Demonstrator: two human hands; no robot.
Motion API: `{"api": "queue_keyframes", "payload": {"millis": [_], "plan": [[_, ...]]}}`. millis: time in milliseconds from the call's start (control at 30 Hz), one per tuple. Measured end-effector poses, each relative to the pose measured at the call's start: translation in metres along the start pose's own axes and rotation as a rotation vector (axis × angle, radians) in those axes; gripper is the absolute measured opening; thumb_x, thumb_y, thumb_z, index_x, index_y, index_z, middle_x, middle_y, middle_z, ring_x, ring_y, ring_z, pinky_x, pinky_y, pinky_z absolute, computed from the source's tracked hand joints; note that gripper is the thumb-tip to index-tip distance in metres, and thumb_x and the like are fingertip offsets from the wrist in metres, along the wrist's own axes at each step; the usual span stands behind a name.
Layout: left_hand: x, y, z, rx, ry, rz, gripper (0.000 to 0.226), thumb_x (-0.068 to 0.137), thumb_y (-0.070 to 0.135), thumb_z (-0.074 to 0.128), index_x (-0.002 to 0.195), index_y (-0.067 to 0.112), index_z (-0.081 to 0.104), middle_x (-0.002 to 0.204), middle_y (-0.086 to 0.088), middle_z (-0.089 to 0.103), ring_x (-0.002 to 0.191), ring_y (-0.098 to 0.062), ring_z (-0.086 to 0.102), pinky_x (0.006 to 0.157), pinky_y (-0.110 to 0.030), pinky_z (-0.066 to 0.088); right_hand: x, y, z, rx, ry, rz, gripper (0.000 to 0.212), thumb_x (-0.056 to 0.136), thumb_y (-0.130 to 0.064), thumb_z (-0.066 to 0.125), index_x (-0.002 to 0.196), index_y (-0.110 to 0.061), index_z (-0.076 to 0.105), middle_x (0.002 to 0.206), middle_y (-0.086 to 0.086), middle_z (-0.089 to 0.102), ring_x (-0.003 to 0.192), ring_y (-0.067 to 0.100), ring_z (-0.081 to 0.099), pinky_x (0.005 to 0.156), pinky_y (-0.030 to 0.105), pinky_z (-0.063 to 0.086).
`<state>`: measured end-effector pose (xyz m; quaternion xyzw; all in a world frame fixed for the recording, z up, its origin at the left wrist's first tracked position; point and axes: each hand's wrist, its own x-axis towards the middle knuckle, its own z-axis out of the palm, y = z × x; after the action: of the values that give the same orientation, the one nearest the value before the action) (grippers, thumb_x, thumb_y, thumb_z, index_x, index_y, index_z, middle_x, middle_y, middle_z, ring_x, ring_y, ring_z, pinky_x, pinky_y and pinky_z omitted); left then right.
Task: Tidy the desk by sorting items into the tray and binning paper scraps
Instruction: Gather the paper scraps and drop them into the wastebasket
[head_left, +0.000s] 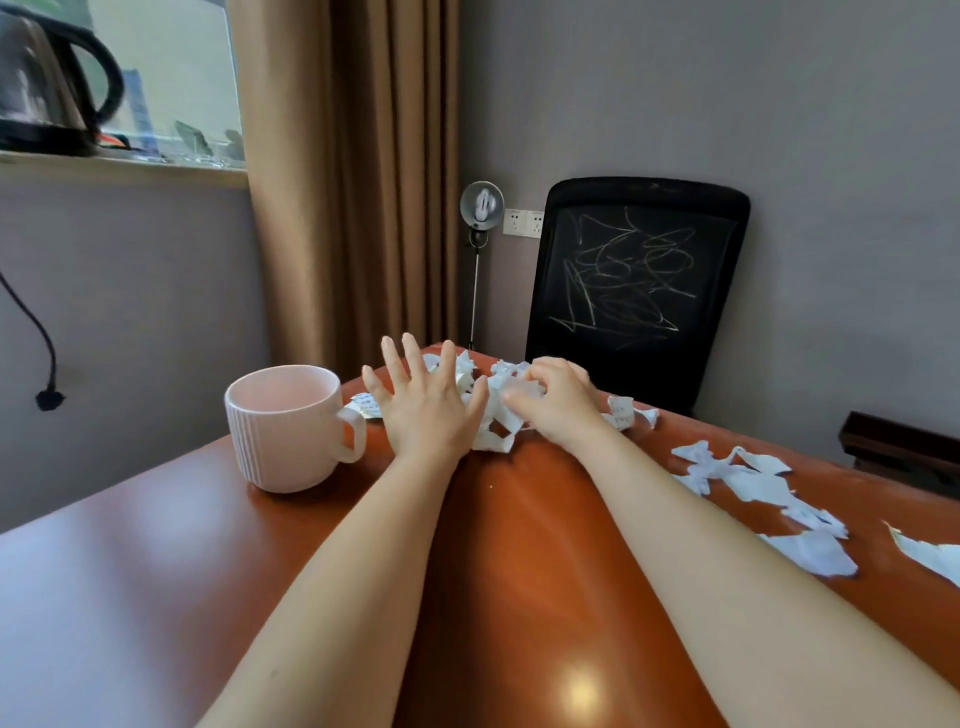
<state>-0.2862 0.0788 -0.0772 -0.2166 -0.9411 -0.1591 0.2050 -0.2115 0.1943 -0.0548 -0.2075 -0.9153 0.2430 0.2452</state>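
Desk: a glossy red-brown wooden desk (156, 571) fills the near view, with a bright spot of light reflected on it between the two bare forearms.
Loose trail: torn white paper scraps (758, 483) lie flat along the desk's right side, ragged-edged and irregular, some with faint printing, a few overlapping.
Mug: a pale pink ribbed ceramic mug (285, 426) stands upright near the desk's left edge with its handle turned toward the hands. Whether it holds anything cannot be told.
Left hand: the left hand (426, 410) is just right of the mug's handle, palm down, fingers straight and spread apart, its thumb edge against the heap of scraps.
Right hand: the right hand (556, 400) has its fingers curled in, clutching a crumpled bunch of the scraps.
Heap: a crumpled heap of white scraps (493, 431) sits at the desk's far corner, between and under both hands. More pieces lie just to its left and right.
Chair: a black mesh-backed office chair (639, 270), scribbled with pale lines, stands just behind the desk.
Wall: a plain grey wall (805, 104) carries a white double wall socket (522, 222).
Curtain: a brown pleated curtain (343, 182) hangs in the corner beside the window.
Sill: a dark electric kettle (47, 83) sits on the window ledge at far left, and a black cable with a plug (49, 400) hangs below it.
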Motion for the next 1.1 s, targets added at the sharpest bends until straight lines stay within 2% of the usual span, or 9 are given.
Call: {"api": "queue_keyframes", "payload": {"millis": [133, 200, 267, 333, 400, 500, 600, 900, 1100], "plan": [[0.018, -0.002, 0.014, -0.025, -0.035, 0.011, 0.069, 0.088, 0.069, 0.020, 0.148, 0.035, 0.016, 0.159, -0.010, 0.004, 0.146, -0.035, -0.008, 0.112, -0.060, -0.004, 0.022, 0.003, 0.014, 0.020, -0.122, 0.048, 0.039, 0.079, -0.032, 0.064, 0.115, -0.020, 0.053, 0.133, 0.000, 0.046, 0.131, 0.021, 0.034, 0.104, 0.036, 0.034], [0.025, -0.002, 0.019, -0.060, -0.069, 0.035, 0.069, 0.087, 0.070, 0.020, 0.148, 0.036, 0.019, 0.160, -0.007, 0.005, 0.146, -0.032, -0.008, 0.112, -0.060, -0.006, 0.030, 0.007, 0.019, -0.026, -0.222, 0.038, 0.072, 0.080, -0.037, 0.065, 0.141, -0.023, 0.031, 0.149, 0.003, 0.031, 0.141, 0.023, 0.024, 0.111, 0.040, 0.028], [0.029, -0.002, 0.024, -0.087, -0.117, 0.061, 0.069, 0.087, 0.069, 0.019, 0.147, 0.036, 0.023, 0.160, -0.004, 0.006, 0.147, -0.029, -0.007, 0.112, -0.059, -0.008, 0.036, 0.009, 0.024, -0.087, -0.284, 0.026, 0.084, 0.084, -0.046, 0.059, 0.151, -0.026, 0.012, 0.159, 0.000, 0.013, 0.147, 0.022, 0.006, 0.117, 0.044, 0.016], [0.033, -0.003, 0.027, -0.102, -0.182, 0.089, 0.069, 0.089, 0.067, 0.018, 0.148, 0.032, 0.026, 0.160, -0.003, 0.006, 0.147, -0.027, -0.007, 0.112, -0.057, -0.009, 0.043, 0.010, 0.031, -0.184, -0.321, 0.011, 0.076, 0.089, -0.051, 0.047, 0.151, -0.026, 0.011, 0.160, -0.002, 0.008, 0.148, 0.020, 0.004, 0.118, 0.045, 0.013], [0.036, -0.004, 0.028, -0.111, -0.241, 0.114, 0.067, 0.092, 0.062, 0.017, 0.147, 0.027, 0.030, 0.160, -0.002, 0.008, 0.148, -0.024, -0.004, 0.113, -0.055, -0.007, 0.045, 0.011, 0.037, -0.304, -0.338, -0.032, 0.061, 0.090, -0.052, 0.036, 0.145, -0.026, 0.028, 0.157, -0.004, 0.021, 0.146, 0.020, 0.015, 0.116, 0.047, 0.020], [0.037, -0.003, 0.027, -0.123, -0.284, 0.147, 0.063, 0.094, 0.054, 0.018, 0.139, 0.018, 0.043, 0.151, -0.005, 0.033, 0.142, -0.022, 0.022, 0.113, -0.053, 0.005, 0.042, 0.008, 0.038, -0.349, -0.332, -0.070, 0.045, 0.090, -0.047, 0.030, 0.126, -0.027, 0.049, 0.143, -0.002, 0.044, 0.137, 0.020, 0.034, 0.109, 0.046, 0.030], [0.034, -0.004, 0.023, -0.166, -0.277, 0.153, 0.058, 0.095, 0.051, 0.021, 0.126, 0.012, 0.051, 0.135, -0.008, 0.052, 0.128, -0.024, 0.042, 0.108, -0.048, 0.021, 0.034, 0.006, 0.033, -0.301, -0.305, -0.070, 0.043, 0.093, -0.041, 0.033, 0.129, -0.025, 0.049, 0.142, 0.000, 0.045, 0.132, 0.023, 0.040, 0.106, 0.042, 0.033], [0.001, -0.009, 0.004, -0.237, -0.235, 0.195, 0.044, 0.097, 0.042, 0.026, 0.118, 0.013, 0.051, 0.126, -0.006, 0.053, 0.118, -0.023, 0.046, 0.100, -0.039, 0.032, -0.004, 0.006, 0.020, -0.042, -0.142, -0.039, 0.036, 0.087, -0.040, 0.054, 0.119, -0.024, 0.057, 0.121, -0.004, 0.055, 0.113, 0.019, 0.052, 0.094, 0.041, 0.047], [-0.020, -0.011, -0.010, -0.117, 0.015, 0.148, 0.036, 0.098, 0.039, 0.029, 0.113, 0.014, 0.049, 0.118, -0.006, 0.049, 0.108, -0.022, 0.045, 0.100, -0.038, 0.032, -0.038, 0.003, 0.007, 0.007, -0.044, -0.028, 0.036, 0.088, -0.036, 0.057, 0.122, -0.024, 0.054, 0.119, -0.002, 0.058, 0.110, 0.015, 0.051, 0.089, 0.034, 0.048]]}}
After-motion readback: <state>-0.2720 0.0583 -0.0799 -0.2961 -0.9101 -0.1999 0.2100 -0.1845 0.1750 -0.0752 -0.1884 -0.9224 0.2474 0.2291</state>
